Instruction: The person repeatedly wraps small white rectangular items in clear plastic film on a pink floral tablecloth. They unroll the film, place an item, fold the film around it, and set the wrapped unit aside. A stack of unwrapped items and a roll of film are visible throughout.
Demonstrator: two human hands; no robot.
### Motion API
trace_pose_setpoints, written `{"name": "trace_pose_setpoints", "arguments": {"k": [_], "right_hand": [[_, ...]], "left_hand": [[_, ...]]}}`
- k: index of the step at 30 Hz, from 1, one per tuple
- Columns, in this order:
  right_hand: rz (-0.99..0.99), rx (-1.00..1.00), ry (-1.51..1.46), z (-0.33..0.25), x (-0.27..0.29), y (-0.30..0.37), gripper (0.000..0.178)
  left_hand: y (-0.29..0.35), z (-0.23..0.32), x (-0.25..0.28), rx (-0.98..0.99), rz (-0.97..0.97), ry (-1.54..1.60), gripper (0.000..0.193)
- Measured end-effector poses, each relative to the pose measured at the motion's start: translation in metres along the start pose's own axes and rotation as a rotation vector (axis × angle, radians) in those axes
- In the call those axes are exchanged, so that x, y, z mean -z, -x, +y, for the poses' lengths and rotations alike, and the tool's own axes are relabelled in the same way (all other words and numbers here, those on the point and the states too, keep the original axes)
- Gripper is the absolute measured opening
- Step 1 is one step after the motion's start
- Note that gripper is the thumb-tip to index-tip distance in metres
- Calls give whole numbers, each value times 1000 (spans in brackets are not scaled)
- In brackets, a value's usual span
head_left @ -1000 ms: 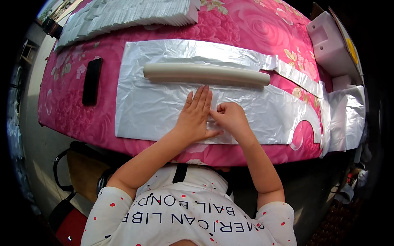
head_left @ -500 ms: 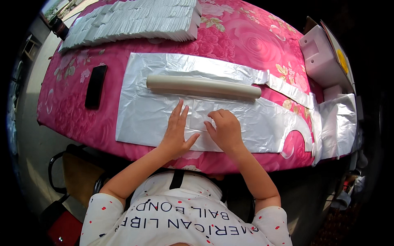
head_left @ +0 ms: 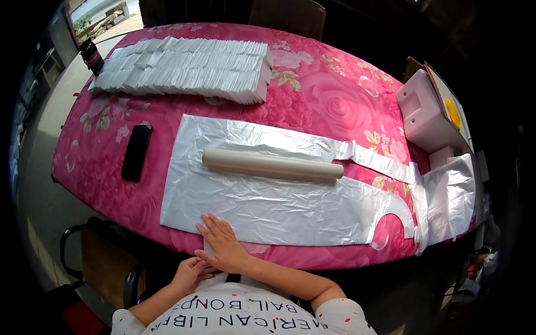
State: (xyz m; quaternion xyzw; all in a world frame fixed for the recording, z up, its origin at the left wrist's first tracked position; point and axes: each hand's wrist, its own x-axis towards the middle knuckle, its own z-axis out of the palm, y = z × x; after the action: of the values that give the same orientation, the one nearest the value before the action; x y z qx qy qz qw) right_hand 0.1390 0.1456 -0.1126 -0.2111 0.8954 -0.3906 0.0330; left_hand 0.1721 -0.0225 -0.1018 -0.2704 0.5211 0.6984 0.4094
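My right hand (head_left: pixel 224 247) is open, fingers stretched, at the near edge of the table. Its fingertips rest by the edge of a silvery-white plastic sheet (head_left: pixel 268 204) shaped like a handled carrier bag. Close below it, my left hand (head_left: pixel 190 274) has its fingers closed round a pale folded piece of plastic (head_left: pixel 207 245), mostly hidden by my hands. A beige roll (head_left: pixel 272 166), like a thick tube, lies lengthwise across the silvery sheet, away from both hands.
A long row of folded white plastic packets (head_left: pixel 184 67) stands at the back left. The black phone (head_left: pixel 137 153) lies left of the sheet on the pink flowered tablecloth (head_left: pixel 335 106). A white foam box (head_left: pixel 421 109) is at the right. A chair (head_left: pixel 109 259) stands near left.
Both hands have moved from the middle of the sheet toward my body, down and left. The folded piece that lay under them has gone from the sheet. The view has tilted up.
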Motion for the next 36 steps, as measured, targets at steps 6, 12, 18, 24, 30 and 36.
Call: {"name": "trace_pose_setpoints", "arguments": {"k": [6,12,18,24,30,36], "right_hand": [[-38,212,27,-20,16,6,47],[-169,286,10,15,86,14,11],[335,-112,-300,83,182,-27,13],[734,-406,-549,224,249,-101,23],[787,-411,169,247,252,-86,37],[305,-280,164,165,229,6,37]], "left_hand": [[1,1,3,-319,26,-513,13],[10,43,-26,-580,-104,-851,16],[-1,37,-20,-508,-151,-470,23],[-4,35,-24,-444,-196,-377,20],[-5,36,-23,-467,-192,-419,20],[-2,41,-29,-517,-161,-595,20]]}}
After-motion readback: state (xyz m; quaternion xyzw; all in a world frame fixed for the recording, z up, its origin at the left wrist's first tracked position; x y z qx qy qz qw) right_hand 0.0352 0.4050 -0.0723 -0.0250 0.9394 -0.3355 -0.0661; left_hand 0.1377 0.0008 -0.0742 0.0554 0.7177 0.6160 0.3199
